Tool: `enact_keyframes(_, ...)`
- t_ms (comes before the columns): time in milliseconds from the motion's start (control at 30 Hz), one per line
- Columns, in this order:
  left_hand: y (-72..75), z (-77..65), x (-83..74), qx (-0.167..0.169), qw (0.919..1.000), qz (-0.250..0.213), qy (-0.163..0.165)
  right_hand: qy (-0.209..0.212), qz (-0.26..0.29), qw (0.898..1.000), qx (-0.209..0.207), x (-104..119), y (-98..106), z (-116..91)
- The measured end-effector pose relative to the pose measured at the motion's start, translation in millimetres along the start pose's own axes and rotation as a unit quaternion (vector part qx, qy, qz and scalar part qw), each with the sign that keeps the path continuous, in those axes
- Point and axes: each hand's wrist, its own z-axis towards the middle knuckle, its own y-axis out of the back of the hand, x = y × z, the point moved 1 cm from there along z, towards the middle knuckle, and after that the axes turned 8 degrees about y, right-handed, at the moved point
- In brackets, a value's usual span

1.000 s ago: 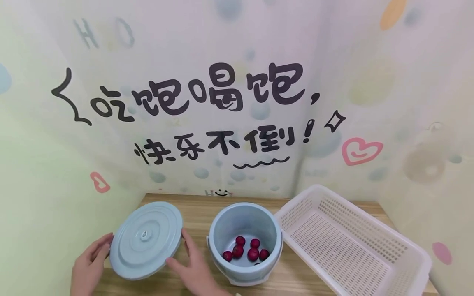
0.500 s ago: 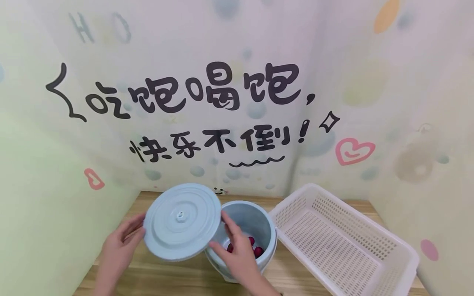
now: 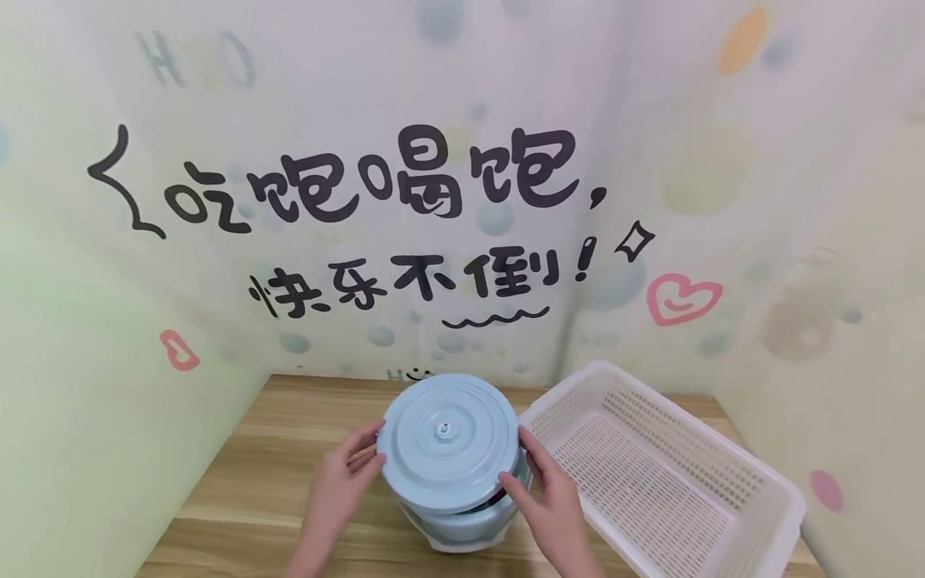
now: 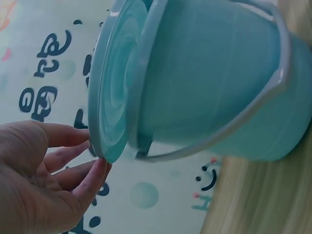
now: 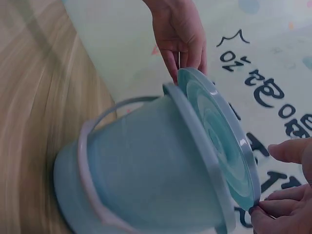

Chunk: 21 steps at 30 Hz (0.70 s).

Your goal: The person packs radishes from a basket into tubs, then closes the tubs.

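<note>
A round light-blue lid (image 3: pixel 448 445) with a small central knob hovers just over the mouth of a light-blue bucket (image 3: pixel 466 526). My left hand (image 3: pixel 345 474) pinches the lid's left edge between thumb and fingers. On the opposite edge, my right hand (image 3: pixel 552 502) holds the rim with its fingertips. In the left wrist view a gap shows between the lid (image 4: pixel 109 83) and the bucket (image 4: pixel 209 73). The bucket's pale handle (image 5: pixel 87 170) hangs down its side. The dark red round fruits inside are almost wholly hidden under the lid.
A white perforated plastic basket (image 3: pixel 650 482) stands right of the bucket, close to my right hand. Both rest on a wood-grain table (image 3: pixel 289 449). Behind rises a printed wall (image 3: pixel 433 241) with black lettering.
Both hands have carried the lid rightward from the bucket's left side to over its mouth, covering the red fruits. The bucket and basket have stayed in place on the table.
</note>
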Motion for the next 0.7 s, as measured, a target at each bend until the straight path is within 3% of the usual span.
enact_keyframes(233, -26.2, -2.9, 2.8, 0.011, 0.9990, 0.043, -0.003, -0.048, -0.074, 0.996, 0.012, -21, 11, -7)
enact_keyframes(467, -24.7, -12.4, 3.7, 0.006, 0.9969, 0.076, 0.018, -0.044, -0.105, 0.993, 0.024, -24, 9, -14)
enact_keyframes(700, -20.4, -16.7, 2.1, 0.012, 0.9973, 0.071, 0.011, -0.022, -0.113, 0.993, 0.025, -22, 15, -15)
